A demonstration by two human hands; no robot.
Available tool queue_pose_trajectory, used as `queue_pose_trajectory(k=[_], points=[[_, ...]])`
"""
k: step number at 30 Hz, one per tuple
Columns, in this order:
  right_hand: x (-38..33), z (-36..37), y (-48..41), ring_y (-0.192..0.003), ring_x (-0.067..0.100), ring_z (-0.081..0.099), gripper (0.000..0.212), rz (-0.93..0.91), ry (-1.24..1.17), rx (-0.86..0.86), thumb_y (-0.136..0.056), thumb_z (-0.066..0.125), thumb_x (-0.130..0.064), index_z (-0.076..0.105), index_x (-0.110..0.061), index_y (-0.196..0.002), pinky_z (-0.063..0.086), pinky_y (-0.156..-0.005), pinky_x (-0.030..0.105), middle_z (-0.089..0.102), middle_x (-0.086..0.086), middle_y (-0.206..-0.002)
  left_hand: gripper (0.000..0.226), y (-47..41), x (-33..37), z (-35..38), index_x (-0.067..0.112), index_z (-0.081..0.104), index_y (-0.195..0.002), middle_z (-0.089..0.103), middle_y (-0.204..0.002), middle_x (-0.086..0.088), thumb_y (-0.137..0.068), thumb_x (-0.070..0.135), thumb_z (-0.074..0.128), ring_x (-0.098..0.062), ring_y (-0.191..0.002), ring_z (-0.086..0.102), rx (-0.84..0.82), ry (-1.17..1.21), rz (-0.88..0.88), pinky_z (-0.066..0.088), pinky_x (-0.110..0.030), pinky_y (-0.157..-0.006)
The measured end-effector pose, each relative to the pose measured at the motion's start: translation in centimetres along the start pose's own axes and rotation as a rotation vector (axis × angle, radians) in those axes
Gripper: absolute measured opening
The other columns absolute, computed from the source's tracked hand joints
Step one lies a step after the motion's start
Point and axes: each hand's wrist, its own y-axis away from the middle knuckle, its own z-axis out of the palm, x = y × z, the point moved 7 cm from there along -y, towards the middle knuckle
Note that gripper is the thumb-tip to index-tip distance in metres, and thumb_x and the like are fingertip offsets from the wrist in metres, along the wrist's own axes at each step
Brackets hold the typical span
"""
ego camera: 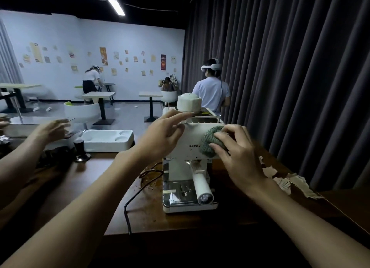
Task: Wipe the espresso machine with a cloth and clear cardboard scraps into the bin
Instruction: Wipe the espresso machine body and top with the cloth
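A white espresso machine (192,145) stands on the brown wooden counter (96,179), its portafilter handle (201,187) pointing toward me. My left hand (162,133) rests on the machine's top left edge with its fingers stretched over the metal top. My right hand (236,153) grips a bunched green knitted cloth (210,139) and holds it against the upper right of the machine's front panel. Torn cardboard scraps (288,182) lie on the counter to the right of the machine, beside the dark curtain. No bin is in view.
A black power cord (138,191) trails off the counter's front edge left of the machine. A tamper (80,149) and a white foam tray (108,140) sit at the left. Another person's arm and hand (50,129) reach in from the far left. Other people and café tables stand behind.
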Motion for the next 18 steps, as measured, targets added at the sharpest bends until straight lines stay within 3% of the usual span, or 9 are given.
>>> queue_pose_trajectory(k=[2,5,9,13,16,18], points=[[0.0,0.2,0.2,-0.104,0.026,0.051,0.024,-0.004,-0.019,0.003,-0.089,0.069,-0.016,0.068,0.000,-0.107,0.044,-0.092,0.030,0.051,0.015,-0.113,0.040,-0.1,-0.4,-0.2,0.031,0.056,-0.136,0.054,-0.120,0.015,-0.103,0.013,0.044,0.008,-0.100,0.055,0.026,0.038,0.005,0.038,-0.007,-0.082],[0.1,0.6,0.4,-0.107,0.027,0.049,0.031,-0.027,-0.026,-0.041,-0.089,0.065,-0.016,0.065,0.002,-0.114,0.044,-0.094,0.030,0.041,0.012,-0.118,0.039,0.0,-1.2,-0.5,0.028,0.054,-0.133,0.058,-0.123,0.016,-0.102,0.009,0.040,0.006,-0.112,0.052,0.047,0.102,-0.029,0.039,-0.012,-0.093],[-0.8,1.4,-0.4,-0.107,0.031,0.049,0.041,-0.071,0.065,-0.086,-0.086,0.072,-0.013,0.062,0.002,-0.123,0.046,-0.091,0.040,0.049,0.017,-0.113,0.041,0.3,-1.9,-0.4,0.026,0.058,-0.130,0.046,-0.141,0.012,-0.100,0.007,0.038,-0.003,-0.127,0.046,0.034,0.163,-0.058,0.036,-0.017,-0.103],[-3.0,2.5,-2.3,-0.102,0.033,0.052,0.041,-0.148,0.086,-0.120,-0.084,0.074,-0.015,0.065,-0.003,-0.123,0.048,-0.085,0.044,0.057,0.017,-0.108,0.042,0.5,-2.4,-0.2,0.039,0.060,-0.126,0.055,-0.131,0.015,-0.104,0.010,0.038,0.005,-0.120,0.049,0.032,0.305,-0.114,0.039,-0.009,-0.092],[-2.5,1.9,-2.5,-0.102,0.029,0.050,0.039,-0.191,0.208,-0.119,-0.086,0.071,-0.023,0.067,-0.011,-0.122,0.041,-0.081,0.040,0.059,0.013,-0.110,0.044,0.5,-2.5,-0.2,0.042,0.061,-0.123,0.056,-0.130,0.015,-0.104,0.009,0.039,0.003,-0.120,0.050,0.025,0.336,-0.133,0.042,-0.014,-0.095],[-1.6,1.3,-2.3,-0.100,0.030,0.050,0.037,-0.144,0.191,-0.095,-0.086,0.071,-0.021,0.068,-0.009,-0.121,0.046,-0.081,0.041,0.059,0.015,-0.110,0.046,0.5,-2.5,-0.3,0.043,0.060,-0.123,0.057,-0.130,0.018,-0.104,0.008,0.039,0.006,-0.120,0.049,0.020,0.312,-0.129,0.039,-0.010,-0.094]])
